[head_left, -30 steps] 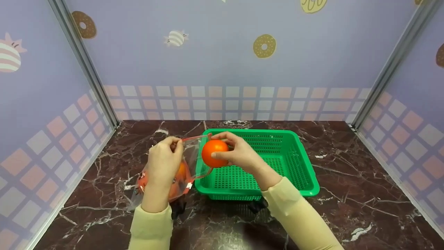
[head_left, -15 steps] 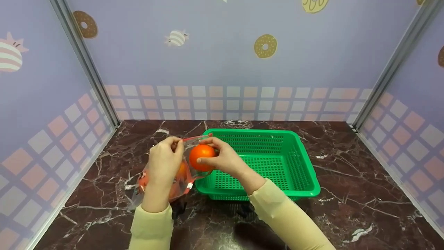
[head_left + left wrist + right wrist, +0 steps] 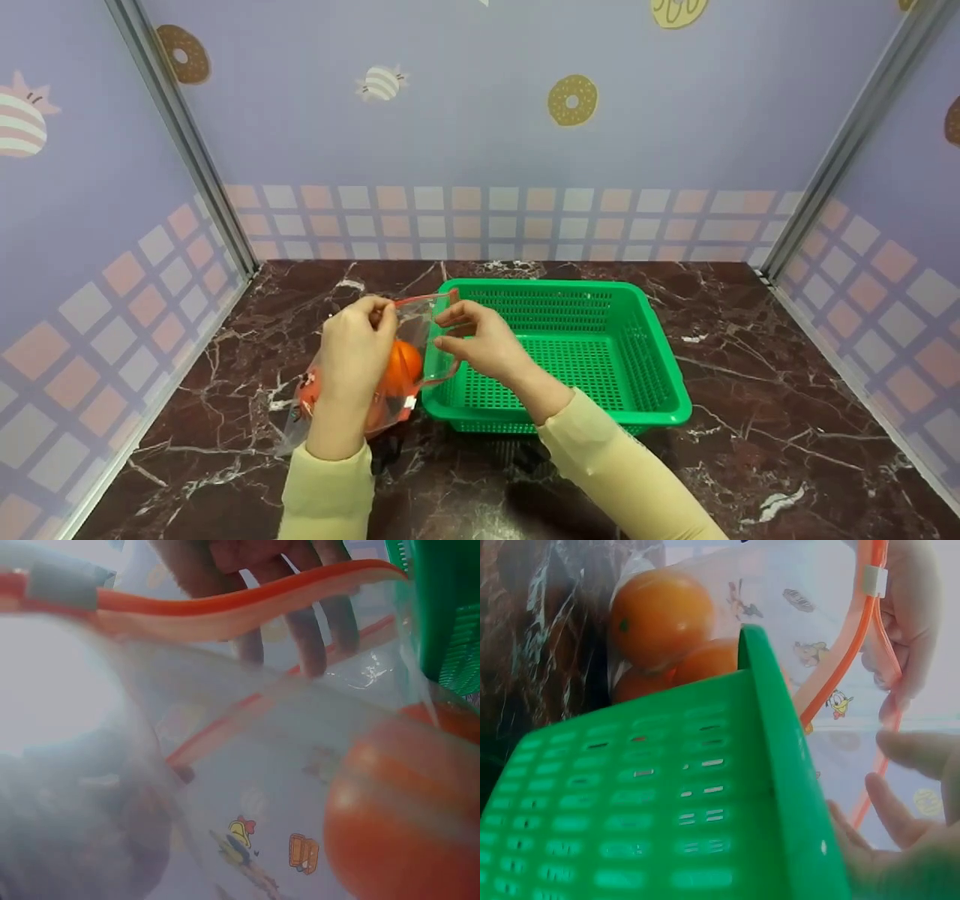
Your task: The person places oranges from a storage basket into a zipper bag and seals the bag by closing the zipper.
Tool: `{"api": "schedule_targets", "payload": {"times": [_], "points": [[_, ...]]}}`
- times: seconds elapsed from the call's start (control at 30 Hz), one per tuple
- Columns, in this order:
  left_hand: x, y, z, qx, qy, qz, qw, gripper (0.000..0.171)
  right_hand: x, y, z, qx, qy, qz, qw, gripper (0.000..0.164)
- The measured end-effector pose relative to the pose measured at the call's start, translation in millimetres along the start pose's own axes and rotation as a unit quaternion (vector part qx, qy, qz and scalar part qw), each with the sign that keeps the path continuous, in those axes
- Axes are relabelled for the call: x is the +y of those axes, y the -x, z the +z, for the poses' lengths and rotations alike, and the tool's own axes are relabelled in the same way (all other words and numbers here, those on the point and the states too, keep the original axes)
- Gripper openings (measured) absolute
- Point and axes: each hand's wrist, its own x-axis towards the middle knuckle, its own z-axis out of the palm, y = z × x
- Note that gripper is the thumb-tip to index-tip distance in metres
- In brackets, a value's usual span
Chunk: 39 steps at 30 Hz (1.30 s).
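Observation:
My left hand (image 3: 352,341) pinches the rim of a clear zip bag (image 3: 421,324), which has a red closure strip and cartoon prints. The bag's mouth gapes toward the right. Inside it lie several oranges (image 3: 662,619), one orange (image 3: 405,364) sitting nearest the mouth. My right hand (image 3: 480,341) is just at the opening, its fingers spread and loosely bent, with nothing in them. In the right wrist view, a white slider (image 3: 874,581) sits on the strip near the left hand's fingers. The left forearm hides part of the bag and fruit in the head view.
A green slotted plastic basket (image 3: 555,415) stands right of the bag, its left rim close against the bag's mouth. Both rest on a dark marbled tabletop (image 3: 757,375). Patterned panels (image 3: 495,150) enclose the back and sides.
My right hand carried an orange leftward from over the basket into the bag and let go of it. The right hand is now free at the mouth; the left hand has stayed put.

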Motion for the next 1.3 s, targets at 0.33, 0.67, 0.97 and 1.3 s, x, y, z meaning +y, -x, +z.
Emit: {"api": "schedule_targets", "payload": {"times": [0.33, 0.67, 0.97, 1.3], "points": [[0.0, -0.7, -1.4, -0.011, -0.004, -0.010, 0.9999, 0.017, 2, -2, -5, -0.058, 0.158, 0.122, 0.978, 0.056], [-1.2, -0.9, -1.7, -0.010, -0.004, -0.011, 0.9999, 0.017, 12, -13, -1, -0.072, 0.003, 0.174, 0.982, 0.034], [-5.0, -4.2, -6.1, 0.037, 0.006, -0.022, 0.9991, 0.018, -7, -16, 4, -0.033, -0.001, 0.099, 0.995, 0.028], [-20.5, -12.1, -20.7, 0.133, 0.133, -0.067, 0.9800, 0.015, -59, -31, 16, -0.029, -0.071, 0.022, 0.997, 0.034]]}}
